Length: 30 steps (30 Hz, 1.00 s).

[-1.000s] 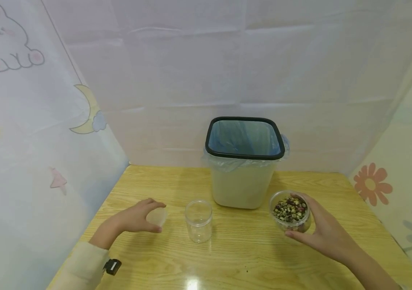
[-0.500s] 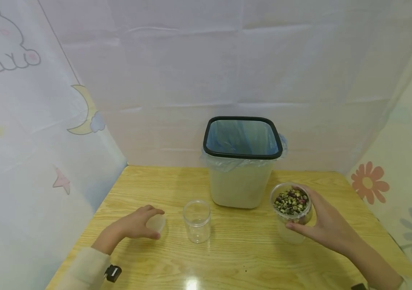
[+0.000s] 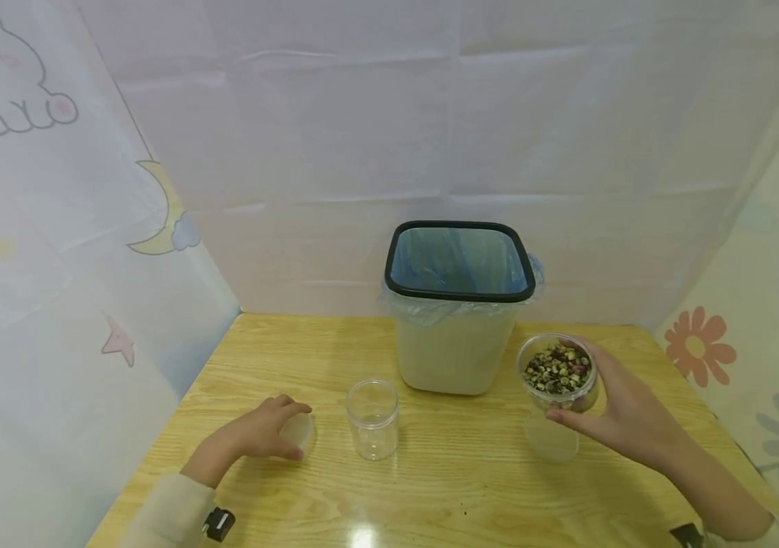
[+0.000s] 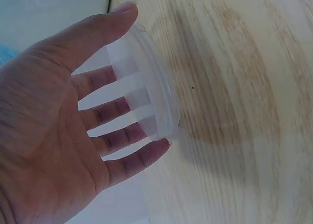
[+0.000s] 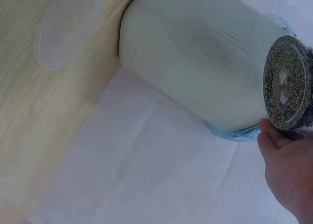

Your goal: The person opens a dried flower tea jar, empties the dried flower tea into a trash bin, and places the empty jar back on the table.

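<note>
In the head view my left hand (image 3: 252, 435) holds a translucent round plastic lid (image 3: 297, 431) by its edge, low over the table's left side. The left wrist view shows that lid (image 4: 154, 82) tilted on edge, between thumb and spread fingers. My right hand (image 3: 625, 407) grips a clear jar (image 3: 561, 399) of dried flower buds, raised above the table with its mouth uncovered. Its flat base (image 5: 286, 82) faces the right wrist camera. Below this jar a second translucent lid (image 3: 552, 441) lies on the wood. An empty clear jar (image 3: 372, 422) stands upright beside my left hand.
A pale bin (image 3: 454, 350) with a black rim and a bluish plastic liner stands at the back of the wooden table (image 3: 430, 502). A white sheet (image 3: 362, 137) hangs behind it, and printed sheets flank both sides.
My right hand has lifted the jar of dried buds upward and slightly right, bringing the lid beneath it into view. The left hand, with its lid, has come down a little.
</note>
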Each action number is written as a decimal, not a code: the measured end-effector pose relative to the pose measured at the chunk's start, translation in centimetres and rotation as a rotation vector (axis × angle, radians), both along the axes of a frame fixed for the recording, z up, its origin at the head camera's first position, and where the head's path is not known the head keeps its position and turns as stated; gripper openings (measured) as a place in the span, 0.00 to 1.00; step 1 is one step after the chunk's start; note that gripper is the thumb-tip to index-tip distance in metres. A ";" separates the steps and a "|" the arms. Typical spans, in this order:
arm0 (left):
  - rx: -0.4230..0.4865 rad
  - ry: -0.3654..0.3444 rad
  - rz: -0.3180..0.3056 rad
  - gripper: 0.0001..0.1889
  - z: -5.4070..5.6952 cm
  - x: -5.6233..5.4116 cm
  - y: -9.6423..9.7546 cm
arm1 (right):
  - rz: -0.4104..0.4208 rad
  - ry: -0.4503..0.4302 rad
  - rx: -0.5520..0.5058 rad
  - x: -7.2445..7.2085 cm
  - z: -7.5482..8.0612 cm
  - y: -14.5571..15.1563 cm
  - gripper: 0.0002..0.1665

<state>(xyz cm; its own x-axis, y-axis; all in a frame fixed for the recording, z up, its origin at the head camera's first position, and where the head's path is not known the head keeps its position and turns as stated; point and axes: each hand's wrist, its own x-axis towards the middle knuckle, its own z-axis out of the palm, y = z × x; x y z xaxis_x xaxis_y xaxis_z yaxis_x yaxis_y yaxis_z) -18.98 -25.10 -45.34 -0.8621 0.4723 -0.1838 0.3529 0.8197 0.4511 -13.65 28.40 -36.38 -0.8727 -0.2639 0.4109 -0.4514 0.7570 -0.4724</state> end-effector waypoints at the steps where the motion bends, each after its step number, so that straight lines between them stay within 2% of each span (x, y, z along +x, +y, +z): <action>1: 0.001 -0.002 -0.003 0.40 -0.1 0.0 0.0 | 0.003 0.008 0.002 -0.1 0.1 0.0 0.61; 8: 0.015 -0.002 -0.017 0.40 -0.3 0.0 0.1 | 0.024 0.067 0.015 -0.8 1.4 0.6 0.63; 10: 0.012 0.004 -0.019 0.40 -0.4 0.0 0.1 | 0.019 0.059 0.006 -0.9 1.8 0.7 0.63; 17: 0.006 0.005 -0.004 0.40 -0.7 0.0 0.3 | -0.009 0.110 0.040 -1.3 2.7 1.2 0.63; 30: -0.016 0.033 0.008 0.39 -1.7 -0.3 0.3 | -0.016 0.123 0.017 -2.5 4.6 1.5 0.60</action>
<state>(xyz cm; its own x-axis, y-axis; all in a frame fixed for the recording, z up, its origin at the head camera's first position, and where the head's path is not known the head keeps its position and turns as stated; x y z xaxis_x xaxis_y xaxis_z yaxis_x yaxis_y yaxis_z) -19.26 -24.80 -47.02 -0.8717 0.4621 -0.1631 0.3602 0.8299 0.4261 -16.16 29.88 -31.80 -0.8200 -0.2587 0.5105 -0.4932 0.7720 -0.4009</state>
